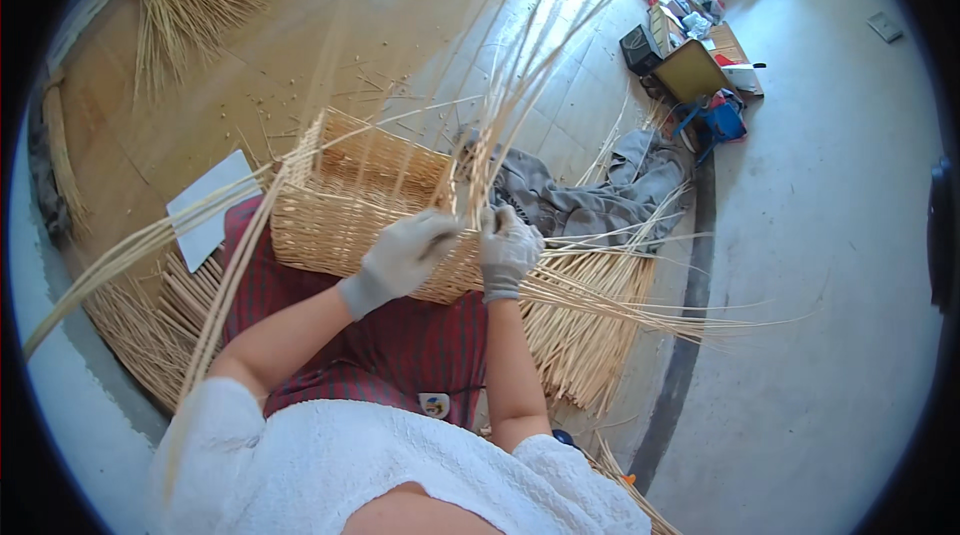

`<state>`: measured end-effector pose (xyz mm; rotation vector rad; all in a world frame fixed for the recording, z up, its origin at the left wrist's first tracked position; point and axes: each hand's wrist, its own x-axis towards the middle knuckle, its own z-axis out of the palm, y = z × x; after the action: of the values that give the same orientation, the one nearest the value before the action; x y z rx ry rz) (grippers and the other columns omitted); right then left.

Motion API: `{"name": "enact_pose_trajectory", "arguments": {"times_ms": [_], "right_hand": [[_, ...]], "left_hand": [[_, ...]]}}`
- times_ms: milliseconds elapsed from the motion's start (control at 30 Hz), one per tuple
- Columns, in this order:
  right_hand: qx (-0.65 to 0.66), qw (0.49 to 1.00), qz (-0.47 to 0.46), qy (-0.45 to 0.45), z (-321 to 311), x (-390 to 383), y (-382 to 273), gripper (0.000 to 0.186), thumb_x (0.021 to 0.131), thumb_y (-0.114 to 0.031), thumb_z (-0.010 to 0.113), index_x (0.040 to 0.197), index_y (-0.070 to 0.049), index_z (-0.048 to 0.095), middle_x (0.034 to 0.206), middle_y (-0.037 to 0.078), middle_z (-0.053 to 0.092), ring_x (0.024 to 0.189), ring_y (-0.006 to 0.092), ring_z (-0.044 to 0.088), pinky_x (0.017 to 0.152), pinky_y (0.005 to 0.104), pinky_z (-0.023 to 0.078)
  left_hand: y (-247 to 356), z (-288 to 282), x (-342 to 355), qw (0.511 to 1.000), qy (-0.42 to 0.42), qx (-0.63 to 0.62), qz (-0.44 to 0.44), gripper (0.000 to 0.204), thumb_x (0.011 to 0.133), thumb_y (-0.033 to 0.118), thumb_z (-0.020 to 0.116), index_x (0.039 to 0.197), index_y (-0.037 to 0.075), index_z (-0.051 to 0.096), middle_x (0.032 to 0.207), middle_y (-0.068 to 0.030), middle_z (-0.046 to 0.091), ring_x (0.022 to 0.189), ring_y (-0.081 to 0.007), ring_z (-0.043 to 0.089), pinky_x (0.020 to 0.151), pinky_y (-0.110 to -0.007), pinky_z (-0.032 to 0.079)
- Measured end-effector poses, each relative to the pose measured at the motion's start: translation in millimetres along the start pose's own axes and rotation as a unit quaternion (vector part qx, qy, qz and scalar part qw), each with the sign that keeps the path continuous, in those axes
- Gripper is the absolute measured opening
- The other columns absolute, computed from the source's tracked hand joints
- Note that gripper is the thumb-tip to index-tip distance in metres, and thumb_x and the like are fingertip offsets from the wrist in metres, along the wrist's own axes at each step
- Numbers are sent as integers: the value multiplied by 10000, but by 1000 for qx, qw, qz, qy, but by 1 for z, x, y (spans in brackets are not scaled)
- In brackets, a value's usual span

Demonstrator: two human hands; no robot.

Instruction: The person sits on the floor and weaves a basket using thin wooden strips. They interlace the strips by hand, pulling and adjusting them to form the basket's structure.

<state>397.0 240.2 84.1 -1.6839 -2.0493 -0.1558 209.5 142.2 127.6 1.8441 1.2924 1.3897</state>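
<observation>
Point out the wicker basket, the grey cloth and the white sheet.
wicker basket (345,210): head view, woven near wall.
grey cloth (590,197): head view, middle folds on floor.
white sheet (212,207): head view, centre of flat surface.

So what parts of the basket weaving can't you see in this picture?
Head view only:
- Basket near corner: covered by the gloved left hand and right hand.
- Fingers: curled together around the upright canes, so the exact grip is hidden.
- Cane tops: thin, washed out by floor glare.
- Clutter by the wall: too small to identify.
</observation>
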Motion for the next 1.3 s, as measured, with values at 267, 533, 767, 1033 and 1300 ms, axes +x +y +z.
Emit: {"name": "enact_pose_trajectory", "arguments": {"times_ms": [267, 533, 767, 1033, 1300], "right_hand": [[199, 962, 19, 185, -9, -19, -46, 348, 963, -218, 655, 1261, -39, 652, 1030, 161, 707, 975, 315, 666, 897, 430, 502], [427, 809, -354, -193, -57, -92, -252, 287, 853, -237, 761, 1103, -113, 694, 854, 112, 694, 789, 339, 674, 683, 447, 531], [369, 850, -312, -210, -86, -113, -259, 193, 838, -244, 772, 917, -109, 657, 783, 90, 658, 732, 330, 661, 646, 457, 521], [664, 695, 153, -229, -19, -88, -117, 255, 1082, -248, 541, 1151, -29, 655, 818, 33, 679, 681, 132, 621, 605, 277, 507], [699, 708, -99, 15, -13, 22, -188, 370, 975, 36, 560, 1343, 17, 587, 1323, 183, 622, 1274, 273, 597, 1088, 384, 476]], "left_hand": [[-71, -145, -95, 900, 398, 59, -167, 148, 939, 139, 747, 1020, 15, 737, 752, -27, 706, 720, -135, 665, 635, -319, 523], [-63, -140, -120, 929, 328, -20, -172, 280, 953, 218, 762, 1125, 5, 708, 1078, -59, 722, 947, -112, 660, 787, -299, 575], [-103, -230, -70, 936, -33, -278, -213, 528, 884, 64, 796, 1369, 58, 587, 1110, 5, 622, 1001, -78, 575, 901, -262, 505], [-107, -208, -51, 963, -66, -205, -165, 364, 884, 42, 759, 1204, 120, 605, 1030, 24, 546, 958, -89, 522, 900, -255, 454], [-139, -153, -62, 952, 171, -218, -134, 383, 885, 82, 750, 1215, 94, 557, 1144, -31, 561, 1073, -121, 555, 988, -294, 478]]}}
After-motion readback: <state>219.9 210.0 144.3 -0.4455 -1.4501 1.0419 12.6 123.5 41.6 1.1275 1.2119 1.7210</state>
